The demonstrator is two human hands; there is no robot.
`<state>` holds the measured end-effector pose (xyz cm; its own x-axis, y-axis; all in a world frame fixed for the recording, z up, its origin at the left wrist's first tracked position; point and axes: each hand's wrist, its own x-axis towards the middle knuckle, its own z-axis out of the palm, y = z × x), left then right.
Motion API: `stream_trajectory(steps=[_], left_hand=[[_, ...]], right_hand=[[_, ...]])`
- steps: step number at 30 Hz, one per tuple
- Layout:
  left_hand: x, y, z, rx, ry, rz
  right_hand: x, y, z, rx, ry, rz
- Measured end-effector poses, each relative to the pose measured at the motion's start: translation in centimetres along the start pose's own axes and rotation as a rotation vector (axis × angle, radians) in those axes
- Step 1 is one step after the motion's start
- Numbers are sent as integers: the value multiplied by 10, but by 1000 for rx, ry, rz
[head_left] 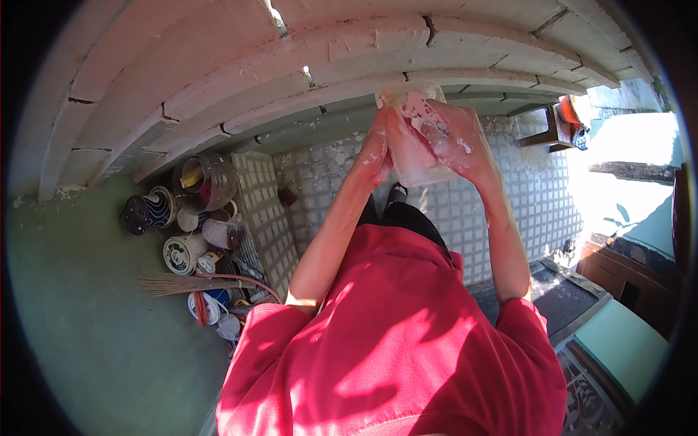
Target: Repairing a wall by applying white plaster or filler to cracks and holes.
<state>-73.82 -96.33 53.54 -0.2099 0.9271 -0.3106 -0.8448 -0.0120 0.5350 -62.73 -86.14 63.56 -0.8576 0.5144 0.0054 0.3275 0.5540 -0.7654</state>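
Note:
High in front of me is a translucent white plastic container (416, 173), roughly rectangular and smeared with pale paste. My left hand (378, 149) is closed on its left side. My right hand (463, 142) is over the container's right part, fingers curled inward, with white smears on the skin. A pink, paste-covered patch (417, 109) shows between the hands. Something pale lies by the right fingers, but I cannot tell what it is or whether it is gripped.
Overhead runs a pinkish slatted surface (291, 58) with gaps. At left, buckets (185, 254), a clear tub (206, 182) and a straw broom (171, 283) crowd the green wall. A wooden stool (545, 131) stands at far right, on the paint-spotted tiled floor (523, 189).

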Motion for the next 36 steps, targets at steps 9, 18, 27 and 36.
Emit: stream_trajectory(steps=[9, 18, 27, 36], left_hand=[[21, -23, 30, -17, 22, -3], [58, -61, 89, 29, -4, -16], [116, -128, 155, 127, -61, -91], [170, -202, 232, 106, -169, -250]], right_hand=[[-26, 33, -29, 140, 203, 130], [-57, 77, -92, 71, 436, 150], [-97, 152, -146, 26, 535, 253], [-164, 208, -220, -68, 739, 280]])
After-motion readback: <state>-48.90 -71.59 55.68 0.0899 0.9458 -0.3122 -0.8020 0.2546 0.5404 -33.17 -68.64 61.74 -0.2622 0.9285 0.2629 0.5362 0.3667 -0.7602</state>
